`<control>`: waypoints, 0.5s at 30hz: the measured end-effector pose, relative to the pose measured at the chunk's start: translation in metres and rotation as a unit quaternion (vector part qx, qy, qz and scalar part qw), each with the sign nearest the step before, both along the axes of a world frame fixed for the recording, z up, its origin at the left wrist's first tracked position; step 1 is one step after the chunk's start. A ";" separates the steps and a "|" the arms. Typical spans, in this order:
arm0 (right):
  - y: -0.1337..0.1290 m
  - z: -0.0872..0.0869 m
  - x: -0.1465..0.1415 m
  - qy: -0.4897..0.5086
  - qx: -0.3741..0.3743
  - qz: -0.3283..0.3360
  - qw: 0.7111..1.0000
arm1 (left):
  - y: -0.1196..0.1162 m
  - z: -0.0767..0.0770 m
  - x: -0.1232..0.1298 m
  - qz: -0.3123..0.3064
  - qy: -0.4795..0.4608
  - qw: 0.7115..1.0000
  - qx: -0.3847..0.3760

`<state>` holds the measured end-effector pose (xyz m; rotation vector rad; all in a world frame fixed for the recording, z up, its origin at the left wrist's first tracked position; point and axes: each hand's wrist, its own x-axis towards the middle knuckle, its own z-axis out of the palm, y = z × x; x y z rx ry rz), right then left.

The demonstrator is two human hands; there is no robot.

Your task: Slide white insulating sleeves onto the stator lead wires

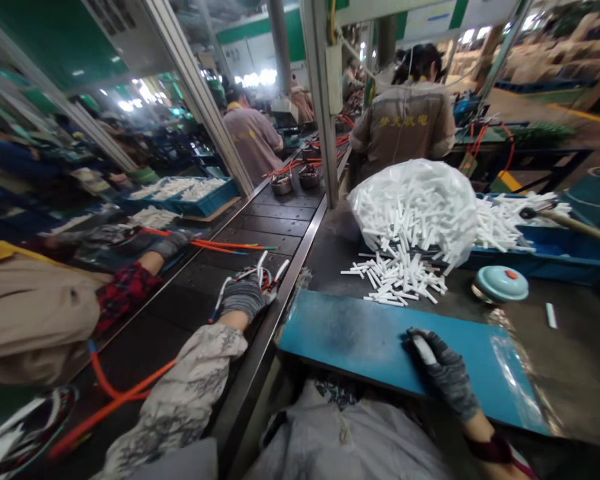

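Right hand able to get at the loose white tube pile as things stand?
Likely yes: just the flat blue board seems to lie between the right hand and the pile, though that hand holds a white piece.

L hand (pixel 243 299) gloved, extended fwd, back up; R hand (pixel 447 373) gloved, closer in, part-curled

Smooth board (pixel 350 333), shiny metal rail (pixel 304 248)

From the wearer's head, the only camera looks forward and down, close above a flat blue rectangular board (pixel 340 327), with a dark slatted conveyor (pixel 275 223) receding ahead-left.
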<state>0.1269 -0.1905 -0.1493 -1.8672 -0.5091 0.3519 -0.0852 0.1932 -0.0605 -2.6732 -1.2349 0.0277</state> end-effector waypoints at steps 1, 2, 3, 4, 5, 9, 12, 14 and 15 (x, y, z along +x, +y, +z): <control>0.000 0.000 0.000 -0.002 0.000 0.000 1.000 | 0.006 -0.001 0.003 0.038 -0.001 0.999 0.004; 0.001 0.000 -0.001 -0.003 -0.001 0.000 1.000 | 0.012 -0.001 0.006 0.071 -0.004 0.997 0.016; 0.001 0.000 -0.001 -0.004 -0.001 -0.001 1.000 | 0.016 -0.001 0.009 0.102 -0.010 0.994 0.032; 0.001 0.000 -0.002 -0.004 0.001 -0.002 1.000 | 0.018 -0.001 0.013 0.123 -0.018 0.991 0.053; 0.001 0.000 -0.003 -0.004 0.004 -0.004 1.000 | 0.019 -0.001 0.016 0.127 -0.031 0.989 0.074; 0.003 0.003 -0.005 -0.012 0.007 -0.016 1.000 | 0.003 -0.005 0.041 0.028 -0.109 0.988 0.103; 0.010 0.003 -0.007 -0.036 -0.008 -0.023 0.999 | -0.017 -0.017 0.067 -0.055 -0.175 0.981 0.064; 0.017 0.001 -0.009 -0.070 -0.015 -0.005 0.997 | -0.026 -0.031 0.083 -0.070 -0.192 0.979 0.023; 0.022 -0.002 -0.011 -0.094 -0.019 0.012 0.995 | -0.028 -0.039 0.089 -0.072 -0.191 0.979 -0.003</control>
